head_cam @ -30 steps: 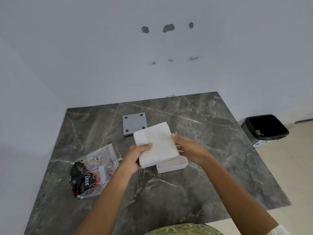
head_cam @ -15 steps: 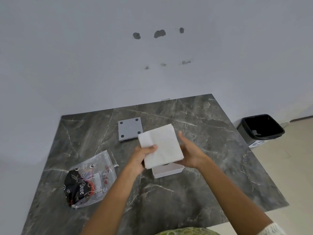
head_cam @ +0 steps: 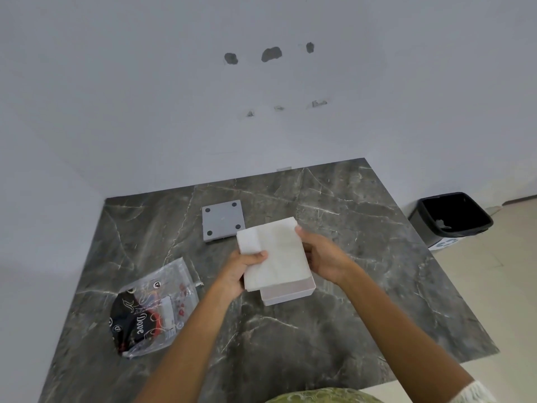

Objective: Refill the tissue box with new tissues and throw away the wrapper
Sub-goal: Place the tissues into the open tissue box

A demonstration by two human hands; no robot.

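Nearest you, toward the table's point(head_cam: 290, 344) left edge, the emptied clear wrapper point(head_cam: 154, 306) lay flat with its black and red print up, not yet thrown away. At the middle of the table your left hand point(head_cam: 241, 271) was closed on the near left edge of the tissue stack point(head_cam: 274, 253), thumb on top, fingers under it; your right hand point(head_cam: 322, 257) was cupped against the stack's right side, fingertips on its far corner, though how firmly it gripped I could not tell. You held the stack tilted over the open white tissue box point(head_cam: 287, 292), covering most of it, with only the box's near wall and right rim showing. Beyond the stack the grey box lid point(head_cam: 223, 220) lay upside down with four dark pads showing, just beside the stack's far corner. Off the table's far right corner stood the black waste bin point(head_cam: 453, 218). The risk, as I judged it, was that the loose stack would catch on the box rim and crumple or fan apart, since it hung askew to the box and a little to its left. Compared with half a second before, you had brought the stack lower and closer over the box, and your right hand had slid from its flat side up to the far corner.
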